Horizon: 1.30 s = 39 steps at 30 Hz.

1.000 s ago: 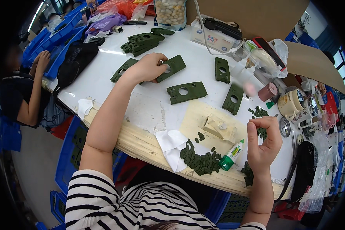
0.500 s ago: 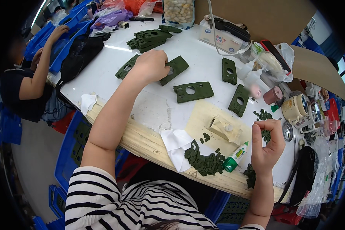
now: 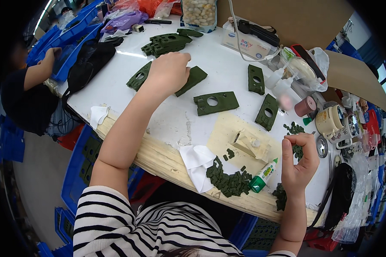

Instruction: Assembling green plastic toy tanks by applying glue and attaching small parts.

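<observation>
My left hand (image 3: 167, 75) reaches over the white tabletop, its fingers curled down and mostly hidden. It is at the near end of a dark green plastic toy-tank hull part (image 3: 195, 79). Another hull part with a round hole (image 3: 133, 82) lies just left of this hand. My right hand (image 3: 301, 165) is raised at the table's right side, thumb and forefinger brought together in a pinch; anything between the tips is too small to make out. Near it are a green-capped glue bottle (image 3: 265, 173) and a pile of small green pieces (image 3: 227, 182).
More hull parts (image 3: 227, 102) (image 3: 256, 79) (image 3: 266, 112) lie about the table, with stacked ones (image 3: 167, 43) behind. A cream block-like fixture (image 3: 251, 144) sits on a cream sheet (image 3: 218, 132). Mugs (image 3: 329, 120) and bottles line the right. A co-worker (image 3: 30, 94) sits at left.
My left hand has shifted slightly up, and the two hull parts beside it have slid a little left. The right hand keeps its place. At left, the co-worker's arm has lowered.
</observation>
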Tool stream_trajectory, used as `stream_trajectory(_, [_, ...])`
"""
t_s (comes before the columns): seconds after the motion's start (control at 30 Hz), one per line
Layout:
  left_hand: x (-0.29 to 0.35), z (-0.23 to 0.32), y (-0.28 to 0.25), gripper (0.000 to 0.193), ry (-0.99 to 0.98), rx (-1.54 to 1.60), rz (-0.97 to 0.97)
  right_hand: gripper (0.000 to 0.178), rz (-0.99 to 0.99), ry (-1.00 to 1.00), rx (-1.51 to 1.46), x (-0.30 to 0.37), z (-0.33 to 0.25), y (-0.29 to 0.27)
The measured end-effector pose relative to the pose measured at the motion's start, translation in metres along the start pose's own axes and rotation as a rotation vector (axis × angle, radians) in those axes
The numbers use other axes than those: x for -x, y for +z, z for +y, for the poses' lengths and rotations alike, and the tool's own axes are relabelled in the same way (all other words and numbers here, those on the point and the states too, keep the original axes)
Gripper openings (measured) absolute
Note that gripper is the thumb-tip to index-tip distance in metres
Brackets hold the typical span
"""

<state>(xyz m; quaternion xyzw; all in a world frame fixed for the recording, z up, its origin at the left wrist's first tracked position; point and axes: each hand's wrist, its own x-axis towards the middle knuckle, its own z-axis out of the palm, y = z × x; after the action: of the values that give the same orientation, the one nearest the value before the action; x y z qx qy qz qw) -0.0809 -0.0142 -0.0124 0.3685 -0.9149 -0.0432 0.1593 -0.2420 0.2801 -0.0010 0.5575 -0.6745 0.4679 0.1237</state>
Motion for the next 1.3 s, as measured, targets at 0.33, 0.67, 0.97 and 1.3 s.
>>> stream_trajectory(0.33, [0.039,0.046,0.002,0.067,0.363,0.101,-0.328,0.008,-0.001,0.008,0.015,-0.001,0.001,0.001])
stream_trajectory(0.67, [0.046,0.067,-0.008,0.061,0.871,0.601,0.234,0.046,0.064,-0.133,0.074,-0.007,-0.013,0.004])
stream_trajectory(0.97, [0.056,0.08,-0.007,0.09,0.904,1.047,0.119,0.067,-0.173,-0.212,0.1,-0.006,-0.005,-0.005])
stream_trajectory(1.3, [0.074,0.093,0.008,0.085,0.522,1.722,-0.661,0.07,-0.237,-0.256,-0.112,-0.007,0.0,-0.012])
